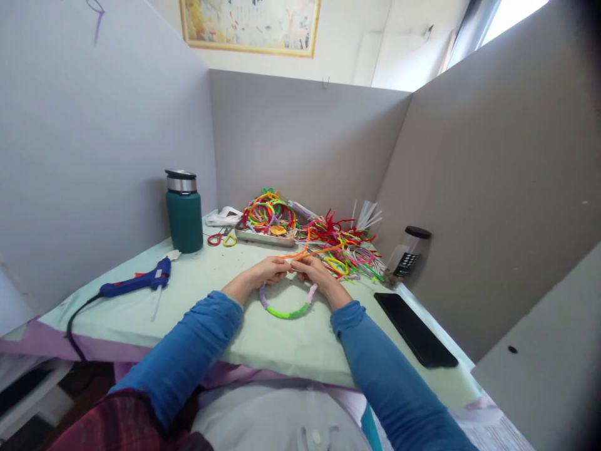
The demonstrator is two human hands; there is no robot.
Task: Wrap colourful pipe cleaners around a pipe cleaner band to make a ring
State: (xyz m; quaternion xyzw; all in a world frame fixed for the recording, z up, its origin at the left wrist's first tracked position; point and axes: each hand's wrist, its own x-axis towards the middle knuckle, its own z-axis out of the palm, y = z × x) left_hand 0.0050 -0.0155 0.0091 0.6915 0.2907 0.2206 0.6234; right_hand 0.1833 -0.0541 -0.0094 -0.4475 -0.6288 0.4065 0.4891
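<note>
Both hands meet over the middle of the table at the far side of a ring wrapped in coloured pipe cleaners [287,315], in purple, green and pale pink. My left hand [270,270] pinches the ring at its upper left, fingers closed. Beside it my right hand [313,270] is closed on the orange pipe cleaner [323,250] where it meets the ring. The loose orange ends stick out beyond the hands, one up and others to the right. My fingers hide the spot where the strand and ring join.
A metal tray [265,238] of coloured rings and a heap of pipe cleaners [333,228] lie behind my hands. At left are a green bottle [184,219] and a blue glue gun [136,282]; at right, a black phone [416,329] and a clear, dark-lidded jar [407,257]. Grey partitions surround the table.
</note>
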